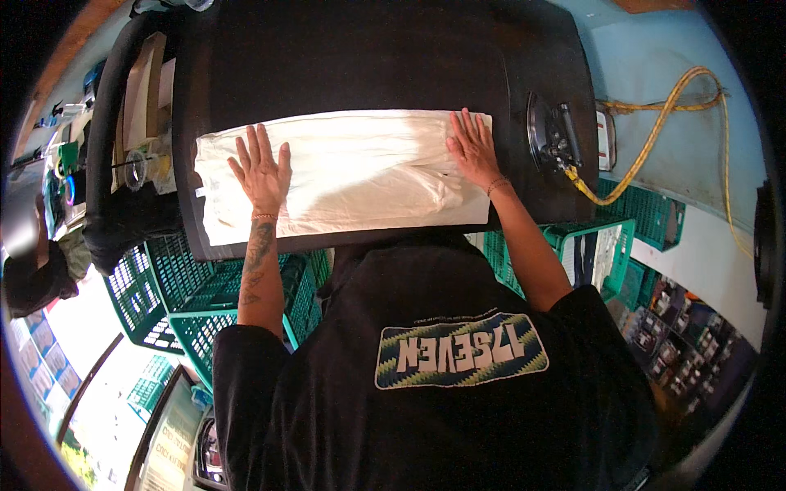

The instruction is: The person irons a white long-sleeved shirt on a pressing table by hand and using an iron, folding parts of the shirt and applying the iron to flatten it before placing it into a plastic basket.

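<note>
A folded white garment (pixel 350 166) lies flat across a black padded ironing table (pixel 362 61). Over its left part my left hand (pixel 262 172) rests palm down with the fingers apart. My right hand (pixel 474 150) lies flat near the garment's right end, its fingertips close to the far edge. Neither hand grips the cloth. Some loose creases show in the fabric left of my right wrist. Beyond my right hand, a steam iron (pixel 552 132) with a black handle stands on the right side of the table.
A yellow hose (pixel 645 153) runs from the iron toward the blue wall (pixel 657 49). Green plastic crates (pixel 209 319) stand below the table at left, and another crate (pixel 620 258) holds folded clothes at right. A black padded arm (pixel 110 110) borders the table's left side.
</note>
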The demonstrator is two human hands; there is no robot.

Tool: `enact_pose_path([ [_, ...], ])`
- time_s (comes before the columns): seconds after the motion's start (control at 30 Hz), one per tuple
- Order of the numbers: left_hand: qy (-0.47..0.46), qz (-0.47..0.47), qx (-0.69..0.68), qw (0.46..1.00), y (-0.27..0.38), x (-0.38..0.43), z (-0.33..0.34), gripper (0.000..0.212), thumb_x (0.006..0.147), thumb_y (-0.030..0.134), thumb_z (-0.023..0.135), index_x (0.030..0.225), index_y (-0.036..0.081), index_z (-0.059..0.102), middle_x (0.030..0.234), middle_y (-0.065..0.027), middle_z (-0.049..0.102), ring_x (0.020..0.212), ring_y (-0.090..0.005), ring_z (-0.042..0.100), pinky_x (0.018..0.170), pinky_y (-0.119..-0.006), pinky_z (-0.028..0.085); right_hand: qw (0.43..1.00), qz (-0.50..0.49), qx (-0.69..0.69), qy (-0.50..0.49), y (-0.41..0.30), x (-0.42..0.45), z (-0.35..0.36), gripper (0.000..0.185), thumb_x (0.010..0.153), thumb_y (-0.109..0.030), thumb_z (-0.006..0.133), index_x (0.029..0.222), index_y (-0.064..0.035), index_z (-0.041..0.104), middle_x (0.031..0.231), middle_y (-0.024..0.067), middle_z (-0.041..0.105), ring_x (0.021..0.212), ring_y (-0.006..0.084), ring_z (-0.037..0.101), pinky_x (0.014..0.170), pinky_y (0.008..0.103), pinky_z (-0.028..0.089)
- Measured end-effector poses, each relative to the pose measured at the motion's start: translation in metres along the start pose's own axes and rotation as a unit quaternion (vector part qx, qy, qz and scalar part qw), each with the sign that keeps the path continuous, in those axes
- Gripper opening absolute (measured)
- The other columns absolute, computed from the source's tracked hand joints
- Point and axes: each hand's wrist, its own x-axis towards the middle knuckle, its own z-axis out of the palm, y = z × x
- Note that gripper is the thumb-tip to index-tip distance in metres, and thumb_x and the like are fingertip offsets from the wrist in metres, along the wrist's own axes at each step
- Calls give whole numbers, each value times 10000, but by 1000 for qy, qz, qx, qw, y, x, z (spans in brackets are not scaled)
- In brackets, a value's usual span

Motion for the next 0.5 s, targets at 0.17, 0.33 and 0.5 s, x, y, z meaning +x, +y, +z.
enact_pose_path([
  [0.17,-8,-60,41,997,11,-7,0,685,1052,508,401,1617,154,242,1673,-140,210,1551,-388,107,1210,-643,59,967,-89,234,48,43,25,-18,520,1065,-380,464,1530,-151,418,1545,184,436,1443,377,373,1208,471,270],
  [0.33,18,10,-70,997,157,-64,-10,628,1052,320,502,1599,120,266,1676,-131,207,1537,-400,162,1200,-642,135,964,45,144,220,138,16,-131,390,988,-306,635,1295,-66,633,1231,175,657,1232,380,563,1050,482,432],
  [0.5,-21,10,-86,996,293,-111,29,638,1035,351,487,1600,135,285,1668,-77,254,1544,-310,198,1238,-584,88,960,179,177,124,227,3,-110,584,951,-526,640,1216,-5,633,980,207,695,886,308,689,811,412,539],
])
